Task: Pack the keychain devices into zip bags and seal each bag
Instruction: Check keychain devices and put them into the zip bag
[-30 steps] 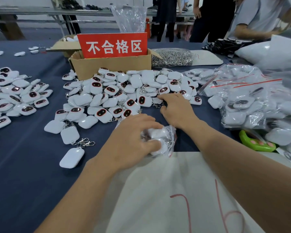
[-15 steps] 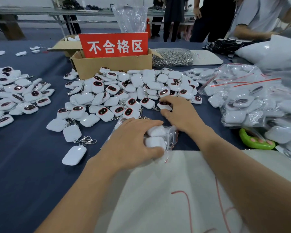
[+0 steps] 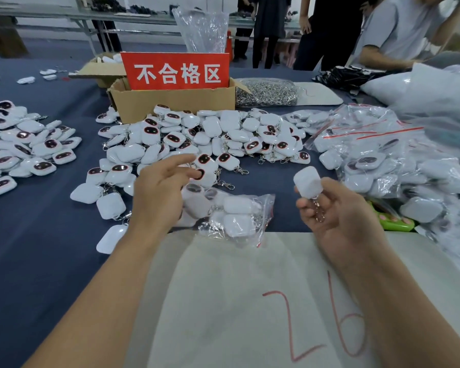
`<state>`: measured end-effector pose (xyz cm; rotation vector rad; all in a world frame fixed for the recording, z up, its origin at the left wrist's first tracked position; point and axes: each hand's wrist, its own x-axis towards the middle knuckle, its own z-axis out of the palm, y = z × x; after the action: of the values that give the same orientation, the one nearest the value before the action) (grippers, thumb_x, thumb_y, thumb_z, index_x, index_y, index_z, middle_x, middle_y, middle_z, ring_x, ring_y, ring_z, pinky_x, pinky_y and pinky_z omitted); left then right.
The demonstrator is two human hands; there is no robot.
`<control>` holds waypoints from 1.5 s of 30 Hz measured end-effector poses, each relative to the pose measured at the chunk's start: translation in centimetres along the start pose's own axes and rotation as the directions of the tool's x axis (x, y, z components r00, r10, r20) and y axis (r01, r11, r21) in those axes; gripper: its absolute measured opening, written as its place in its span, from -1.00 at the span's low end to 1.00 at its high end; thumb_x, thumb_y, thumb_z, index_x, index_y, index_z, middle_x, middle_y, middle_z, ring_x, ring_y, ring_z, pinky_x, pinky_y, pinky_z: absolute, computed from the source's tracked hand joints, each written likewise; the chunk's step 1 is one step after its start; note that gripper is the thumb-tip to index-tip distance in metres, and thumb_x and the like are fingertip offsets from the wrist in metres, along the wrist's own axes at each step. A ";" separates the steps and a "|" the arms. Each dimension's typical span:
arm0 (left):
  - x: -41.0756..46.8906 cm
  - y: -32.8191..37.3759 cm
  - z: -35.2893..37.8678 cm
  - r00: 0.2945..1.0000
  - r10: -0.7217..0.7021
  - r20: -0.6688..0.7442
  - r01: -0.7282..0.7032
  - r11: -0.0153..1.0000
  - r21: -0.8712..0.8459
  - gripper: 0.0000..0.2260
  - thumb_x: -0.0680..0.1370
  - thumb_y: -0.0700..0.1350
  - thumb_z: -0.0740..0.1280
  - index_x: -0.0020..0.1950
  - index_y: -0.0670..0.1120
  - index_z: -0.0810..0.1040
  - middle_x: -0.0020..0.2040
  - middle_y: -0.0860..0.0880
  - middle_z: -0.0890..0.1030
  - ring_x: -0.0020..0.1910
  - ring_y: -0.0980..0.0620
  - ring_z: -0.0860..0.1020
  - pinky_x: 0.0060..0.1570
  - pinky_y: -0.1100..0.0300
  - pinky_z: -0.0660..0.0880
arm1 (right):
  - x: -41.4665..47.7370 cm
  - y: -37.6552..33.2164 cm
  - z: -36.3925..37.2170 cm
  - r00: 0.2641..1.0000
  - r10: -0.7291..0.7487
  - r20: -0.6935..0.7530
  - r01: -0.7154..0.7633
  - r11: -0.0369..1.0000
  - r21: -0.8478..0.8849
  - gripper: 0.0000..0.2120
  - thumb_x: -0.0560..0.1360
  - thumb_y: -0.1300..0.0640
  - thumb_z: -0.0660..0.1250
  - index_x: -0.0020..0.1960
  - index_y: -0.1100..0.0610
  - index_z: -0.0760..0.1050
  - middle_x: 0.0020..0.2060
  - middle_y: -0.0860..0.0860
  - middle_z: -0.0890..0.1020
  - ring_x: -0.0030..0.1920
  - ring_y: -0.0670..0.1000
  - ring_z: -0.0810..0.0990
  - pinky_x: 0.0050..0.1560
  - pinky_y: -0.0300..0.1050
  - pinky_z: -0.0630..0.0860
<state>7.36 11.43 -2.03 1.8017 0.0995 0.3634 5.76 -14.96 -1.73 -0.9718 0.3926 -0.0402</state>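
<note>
Here, keychain device (image 3: 308, 181) pinched in right hand (image 3: 340, 221) fingers (image 3: 304, 208), left hand (image 3: 157, 191) seemingly spread over zip bag (image 3: 239, 217).

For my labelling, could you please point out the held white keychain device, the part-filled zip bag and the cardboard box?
White square keychain device (image 3: 308, 181): head view, plain face.
Clear plastic zip bag (image 3: 262, 210): head view, bare film by right edge.
Brown cardboard box (image 3: 175, 102): head view, front wall.

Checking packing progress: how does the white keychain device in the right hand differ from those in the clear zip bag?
The white keychain device in the right hand is bare; the bagged devices sit inside the clear zip bag. The held device is raised upright off the blue table; the bagged devices lie on it. All are rounded white squares.
</note>
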 end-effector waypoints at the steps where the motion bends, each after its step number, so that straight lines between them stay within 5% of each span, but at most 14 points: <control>1: 0.3 -0.2 -0.4 0.999 -0.029 -0.016 0.029 1.000 0.008 -0.58 0.42 -0.23 0.24 0.00 0.22 0.73 -0.12 0.16 0.75 -0.07 0.35 0.63 -0.12 0.38 0.43 | -0.2 -0.1 0.1 0.999 0.046 0.017 -0.047 0.998 0.049 -0.83 0.66 0.14 0.27 0.06 0.25 0.54 -0.10 0.20 0.67 -0.39 0.04 0.61 -0.41 -0.23 0.50; 6: 1.0 -0.8 -0.4 0.995 -0.090 -0.033 0.092 0.994 0.066 -0.49 0.37 -0.39 0.19 -0.15 0.17 0.74 -0.18 0.15 0.74 -0.24 0.28 0.63 -0.31 0.31 0.43 | -0.5 -0.2 0.7 0.990 0.135 0.044 -0.140 0.980 0.141 -0.92 0.61 0.33 0.32 0.06 0.35 0.52 0.07 0.23 0.68 -0.13 0.07 0.76 -0.19 -0.14 0.69; 9: 0.7 -0.7 0.4 0.997 -0.064 -0.053 0.068 0.995 0.071 -0.53 0.41 -0.39 0.19 -0.18 0.14 0.73 -0.22 0.14 0.74 -0.37 0.29 0.58 -0.34 0.27 0.40 | -0.1 -0.4 0.3 0.983 0.170 0.075 -0.179 0.973 0.142 -0.87 0.61 0.34 0.28 0.13 0.29 0.56 -0.06 0.18 0.75 -0.24 0.01 0.73 -0.22 -0.19 0.66; 12: 0.5 -0.4 0.7 0.992 0.009 -0.125 -0.002 0.998 0.059 -0.55 0.43 -0.36 0.20 -0.23 0.15 0.71 -0.27 0.16 0.72 -0.51 0.24 0.47 -0.48 0.41 0.33 | 0.5 -0.5 0.2 0.990 0.123 0.070 -0.125 0.992 0.019 -0.75 0.57 0.43 0.16 0.08 0.25 0.56 -0.05 0.16 0.70 -0.28 -0.01 0.59 -0.23 -0.20 0.47; 14: 0.4 -0.1 0.9 0.981 0.069 -0.179 -0.058 0.996 0.068 -0.57 0.41 -0.33 0.19 -0.22 0.17 0.70 -0.27 0.17 0.71 -0.55 0.19 0.40 -0.54 0.41 0.28 | 0.8 -0.4 -0.1 0.996 -0.032 0.083 0.052 0.969 -0.243 -0.56 0.46 0.55 0.05 -0.06 0.19 0.61 -0.03 0.18 0.67 -0.25 -0.03 0.51 -0.17 -0.19 0.37; 18: 0.3 0.2 0.6 0.940 0.120 -0.320 -0.072 0.985 0.158 -0.53 0.35 -0.31 0.14 -0.23 0.23 0.66 -0.26 0.27 0.68 -0.47 0.18 0.50 -0.46 0.44 0.34 | 0.0 -0.3 -0.2 0.916 -0.215 0.338 0.401 0.494 -0.771 -0.48 0.40 0.57 0.16 -0.14 0.03 0.69 -0.01 0.06 0.74 -0.10 -0.05 0.64 0.02 -0.13 0.54; 22: 0.4 0.1 0.0 0.921 0.065 -0.384 -0.008 0.989 0.148 -0.55 0.26 -0.26 0.09 -0.24 0.20 0.65 -0.28 0.27 0.67 -0.33 0.23 0.58 -0.36 0.48 0.40 | -0.8 0.7 -0.7 0.876 -0.185 0.446 0.432 -0.115 -0.895 -0.44 0.49 0.34 0.32 0.42 -0.08 0.53 0.45 -0.08 0.50 0.40 0.00 0.48 0.34 -0.34 0.27; 24: 0.3 0.1 -0.1 0.921 0.053 -0.385 0.004 0.989 0.147 -0.56 0.26 -0.25 0.09 -0.25 0.20 0.65 -0.28 0.26 0.67 -0.32 0.23 0.59 -0.33 0.44 0.43 | -1.2 0.7 -1.0 0.913 -0.174 0.370 0.323 -0.248 -0.913 -0.43 0.57 0.23 0.28 0.55 -0.06 0.36 0.43 -0.03 0.48 0.38 0.09 0.46 0.32 -0.09 0.31; 27: -0.2 0.7 0.3 0.922 0.091 -0.376 -0.018 0.981 0.193 -0.59 0.32 -0.26 0.13 -0.26 0.21 0.64 -0.27 0.29 0.66 -0.33 0.20 0.58 -0.27 0.22 0.51 | -1.4 0.3 -0.7 0.917 -0.253 0.307 0.226 -0.303 -0.926 -0.68 0.55 0.24 0.29 0.27 0.02 0.56 0.09 0.07 0.66 0.11 0.21 0.57 0.10 0.06 0.51; 29: -0.9 1.3 1.4 0.933 0.144 -0.331 -0.071 0.972 0.225 -0.61 0.36 -0.25 0.17 -0.26 0.21 0.64 -0.29 0.26 0.66 -0.32 0.21 0.58 -0.21 0.17 0.50 | -1.6 0.4 -0.4 0.844 -0.354 0.402 0.339 -0.229 -0.913 -0.86 0.53 0.21 0.35 0.07 0.06 0.58 -0.08 0.04 0.69 -0.04 0.18 0.58 0.02 0.05 0.53; 31: -2.1 1.9 2.8 0.938 0.255 -0.235 -0.187 0.942 0.278 -0.66 0.42 -0.24 0.24 -0.19 0.17 0.69 -0.31 0.18 0.67 -0.21 0.18 0.59 -0.03 0.04 0.55 | -1.9 0.7 0.3 0.764 -0.484 0.426 0.488 0.002 -0.873 -0.92 0.52 0.15 0.42 -0.03 -0.01 0.57 -0.24 -0.08 0.67 -0.21 0.00 0.58 -0.10 -0.15 0.49; 35: -4.4 2.4 5.4 0.850 0.525 -0.040 -0.483 0.807 0.341 -0.80 0.44 -0.15 0.41 -0.02 0.05 0.76 -0.25 0.33 0.50 -0.10 0.30 0.39 0.12 0.13 0.38 | -2.5 2.5 2.4 0.872 -0.404 0.277 0.481 0.598 -0.641 -0.89 0.58 0.04 0.34 -0.09 -0.10 0.44 -0.32 0.01 0.67 -0.50 -0.06 0.52 -0.46 -0.28 0.42; 40: -4.8 2.4 6.2 0.868 0.460 0.185 -0.495 0.827 0.265 -0.78 0.49 0.02 0.41 0.10 0.17 0.73 -0.16 0.26 0.64 0.01 0.22 0.42 0.15 0.24 0.34 | -3.2 4.0 3.1 0.936 -0.199 0.292 0.316 0.839 -0.443 -0.89 0.66 0.14 0.23 -0.02 0.11 0.49 -0.34 -0.01 0.58 -0.37 0.00 0.50 -0.38 -0.12 0.44; 45: -3.6 1.7 6.0 0.940 0.324 0.106 -0.339 0.922 0.188 -0.82 0.46 -0.12 0.46 -0.06 0.18 0.67 -0.13 0.28 0.66 0.08 0.28 0.49 0.03 0.53 0.28 | -2.5 2.5 2.6 0.893 -0.035 0.449 0.168 0.950 -0.261 -0.73 0.55 0.25 0.22 0.13 0.33 0.60 -0.18 0.22 0.61 -0.26 0.11 0.56 -0.22 -0.03 0.41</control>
<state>5.53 4.44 -2.42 2.0367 -0.2332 0.5432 3.96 -10.98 -1.69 -1.2604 -0.0777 0.1461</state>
